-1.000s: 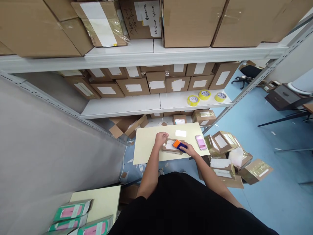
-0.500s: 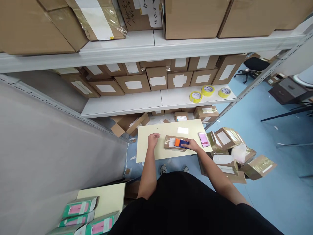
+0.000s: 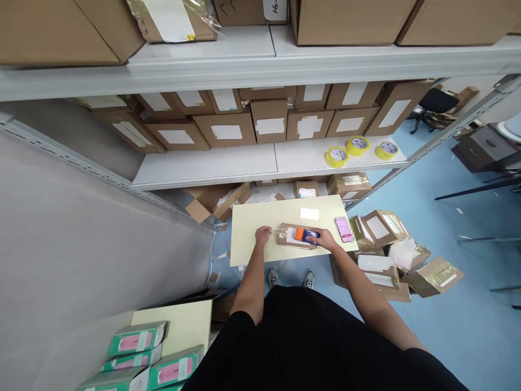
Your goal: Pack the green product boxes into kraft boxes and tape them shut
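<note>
A small cardboard box [image 3: 287,241] with clear tape and a white label [image 3: 292,234] lies on the cream tabletop [image 3: 248,244]. My right hand [image 3: 325,239] is closed around an orange-and-dark-blue hand-held tool [image 3: 300,234], which rests over the label; its exact kind is not clear. Just left of the box, my left hand [image 3: 262,234] is closed in a pinch above the tabletop. A faint, shiny streak shows between its fingertips and the box, too fine to make out. A white paper slip [image 3: 309,214] lies behind the box.
A pink item, partly blurred [image 3: 344,229], lies at the tabletop's right end. Opened cartons [image 3: 378,227] are piled on the floor beyond it. Shelving ahead holds labelled boxes [image 3: 227,132] and yellow tape rolls [image 3: 336,157]. Green-and-pink boxes [image 3: 134,342] stand at lower left.
The camera view has shifted. My left hand stays pinched but has drawn slightly closer to the box. My right hand still holds the orange-and-blue tool over the label.
</note>
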`<state>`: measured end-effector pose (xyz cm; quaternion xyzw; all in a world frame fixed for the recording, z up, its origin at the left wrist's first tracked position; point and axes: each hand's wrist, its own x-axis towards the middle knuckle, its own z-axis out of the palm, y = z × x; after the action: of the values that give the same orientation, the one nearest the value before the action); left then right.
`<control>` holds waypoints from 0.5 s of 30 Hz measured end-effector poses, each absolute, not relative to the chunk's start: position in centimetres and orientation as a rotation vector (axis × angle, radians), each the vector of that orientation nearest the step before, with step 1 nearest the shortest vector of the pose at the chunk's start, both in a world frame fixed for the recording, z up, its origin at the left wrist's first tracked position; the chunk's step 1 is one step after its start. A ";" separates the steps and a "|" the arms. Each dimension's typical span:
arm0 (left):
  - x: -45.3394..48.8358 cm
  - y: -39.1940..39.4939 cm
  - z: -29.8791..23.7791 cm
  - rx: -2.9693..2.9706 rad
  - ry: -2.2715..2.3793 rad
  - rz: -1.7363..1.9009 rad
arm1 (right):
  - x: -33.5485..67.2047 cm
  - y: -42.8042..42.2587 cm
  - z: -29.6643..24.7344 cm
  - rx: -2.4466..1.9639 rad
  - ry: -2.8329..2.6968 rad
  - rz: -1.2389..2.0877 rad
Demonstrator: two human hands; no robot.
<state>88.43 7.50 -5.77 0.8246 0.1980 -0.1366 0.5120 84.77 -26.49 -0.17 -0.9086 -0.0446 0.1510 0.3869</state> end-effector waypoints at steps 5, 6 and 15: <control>89.1 6.8 -7.7 1.944 0.502 -0.401 | 84.6 -26.2 -0.2 -2.342 -0.117 0.403; 89.3 6.7 -8.0 1.940 0.504 -0.411 | 84.6 -26.2 -0.3 -2.345 -0.113 0.405; 88.9 3.5 -9.8 1.937 0.537 -0.474 | 84.8 -26.4 -0.8 -2.326 -0.085 0.412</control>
<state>88.93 3.46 -9.77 0.8055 0.2231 -0.1969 0.5125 84.82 -26.36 -0.83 -0.9105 -0.0331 0.1614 0.3793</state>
